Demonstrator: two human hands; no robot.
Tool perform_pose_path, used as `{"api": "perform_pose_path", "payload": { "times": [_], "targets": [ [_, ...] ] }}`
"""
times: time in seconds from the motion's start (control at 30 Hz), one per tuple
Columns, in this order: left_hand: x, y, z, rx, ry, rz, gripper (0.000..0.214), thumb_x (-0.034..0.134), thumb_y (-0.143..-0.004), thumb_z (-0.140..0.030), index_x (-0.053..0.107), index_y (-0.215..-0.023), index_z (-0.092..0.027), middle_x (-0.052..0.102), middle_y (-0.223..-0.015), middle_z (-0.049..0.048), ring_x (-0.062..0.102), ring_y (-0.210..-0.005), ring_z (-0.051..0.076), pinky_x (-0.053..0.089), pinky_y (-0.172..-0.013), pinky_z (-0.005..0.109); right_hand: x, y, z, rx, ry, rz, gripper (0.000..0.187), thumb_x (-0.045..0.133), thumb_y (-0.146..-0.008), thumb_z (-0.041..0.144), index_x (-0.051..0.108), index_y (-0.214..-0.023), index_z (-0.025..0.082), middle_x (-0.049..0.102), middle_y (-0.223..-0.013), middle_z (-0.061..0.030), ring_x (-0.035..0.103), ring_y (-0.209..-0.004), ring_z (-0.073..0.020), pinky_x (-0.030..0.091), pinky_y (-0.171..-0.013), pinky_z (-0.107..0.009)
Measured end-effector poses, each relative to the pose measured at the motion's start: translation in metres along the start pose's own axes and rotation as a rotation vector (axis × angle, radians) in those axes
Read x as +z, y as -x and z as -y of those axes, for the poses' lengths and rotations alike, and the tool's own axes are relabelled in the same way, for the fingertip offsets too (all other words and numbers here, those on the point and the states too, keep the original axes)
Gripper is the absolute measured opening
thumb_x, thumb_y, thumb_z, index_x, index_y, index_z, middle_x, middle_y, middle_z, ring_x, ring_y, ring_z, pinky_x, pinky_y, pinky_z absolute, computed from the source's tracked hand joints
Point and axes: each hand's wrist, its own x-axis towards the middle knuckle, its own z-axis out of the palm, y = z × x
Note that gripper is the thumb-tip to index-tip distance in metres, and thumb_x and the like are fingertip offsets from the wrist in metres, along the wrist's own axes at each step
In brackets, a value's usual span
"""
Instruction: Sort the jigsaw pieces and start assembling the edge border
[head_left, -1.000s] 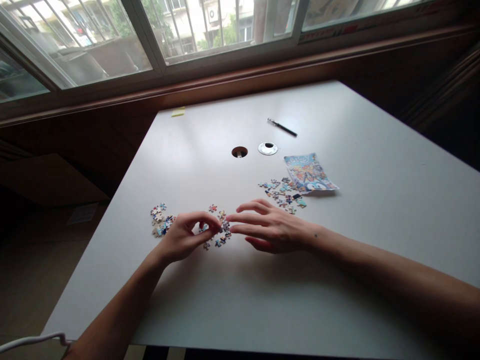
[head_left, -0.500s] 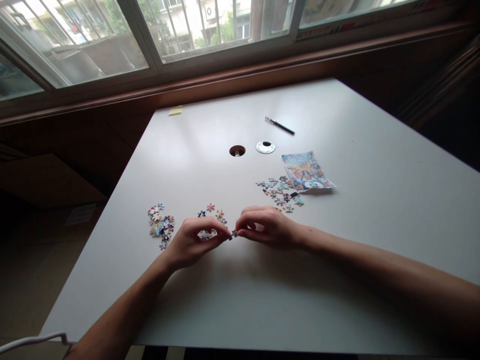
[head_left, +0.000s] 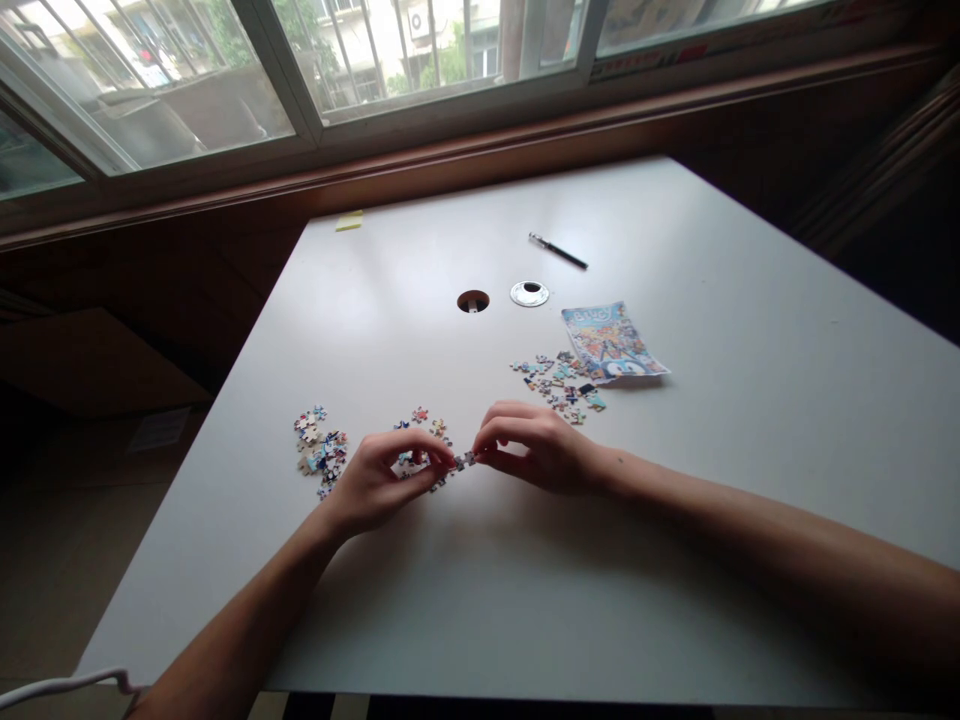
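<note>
My left hand [head_left: 379, 478] and my right hand [head_left: 534, 447] meet fingertip to fingertip over the white table [head_left: 480, 600], both pinched on small puzzle pieces [head_left: 464, 460] held between them. Just behind my left fingers lies a loose cluster of puzzle pieces [head_left: 424, 430]. A second heap of pieces [head_left: 319, 450] sits to the left of that hand. A third scatter of pieces [head_left: 559, 382] lies beyond my right hand, next to a colourful printed picture sheet [head_left: 611, 342].
A black pen [head_left: 559, 251] lies further back, near a round cable hole [head_left: 472, 300] and its white cap [head_left: 529, 293]. A yellow sticky note [head_left: 349, 221] rests at the far left corner. The table's left edge drops to the floor; windows run along the back.
My right hand, spread flat a second ago, has curled into a pinch and met my left fingertips. Both hands now hold pieces together, shifted slightly up since half a second ago.
</note>
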Motion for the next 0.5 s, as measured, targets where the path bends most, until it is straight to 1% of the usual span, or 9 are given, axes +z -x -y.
{"api": "perform_pose_path", "payload": {
  "times": [0.13,0.23,0.4,0.5],
  "targets": [
    [-0.005,0.001,0.002,-0.005,0.023,-0.095,0.01,0.069,-0.09,-0.022,0.072,-0.097,-0.016,0.074,-0.094,0.0106,0.069,-0.09,0.022,0.055,-0.084,0.034,-0.001,-0.001,-0.003,-0.007,0.082,-0.07,0.006,0.061,-0.094,0.02,0.067,-0.092,0.019,0.068,-0.082,-0.0054,0.061,-0.075,-0.0149,0.05,-0.07,-0.029],
    [-0.008,0.001,0.003,-0.021,0.01,-0.144,0.01,0.07,-0.089,-0.023,0.072,-0.096,-0.016,0.073,-0.093,0.01,0.068,-0.09,0.021,0.055,-0.083,0.033,-0.003,-0.001,-0.007,-0.001,0.142,-0.108,0.006,0.062,-0.093,0.02,0.066,-0.09,0.02,0.067,-0.08,-0.0049,0.06,-0.076,-0.0162,0.049,-0.071,-0.031],
    [-0.01,0.001,0.006,-0.027,0.005,-0.171,0.01,0.071,-0.088,-0.022,0.072,-0.096,-0.017,0.072,-0.093,0.0083,0.066,-0.087,0.019,0.053,-0.08,0.03,-0.011,0.0,-0.016,0.057,0.289,-0.219,0.004,0.064,-0.09,0.02,0.066,-0.087,0.02,0.066,-0.085,-0.0055,0.057,-0.081,-0.0187,0.048,-0.076,-0.035],
    [-0.011,0.001,0.007,-0.027,-0.001,-0.17,0.009,0.071,-0.088,-0.021,0.072,-0.096,-0.017,0.072,-0.093,0.0081,0.065,-0.088,0.019,0.052,-0.08,0.03,-0.019,0.0,-0.023,0.137,0.423,-0.316,0.006,0.065,-0.089,0.022,0.066,-0.083,0.02,0.066,-0.089,-0.0062,0.056,-0.088,-0.0209,0.046,-0.082,-0.039]
  ]
}}
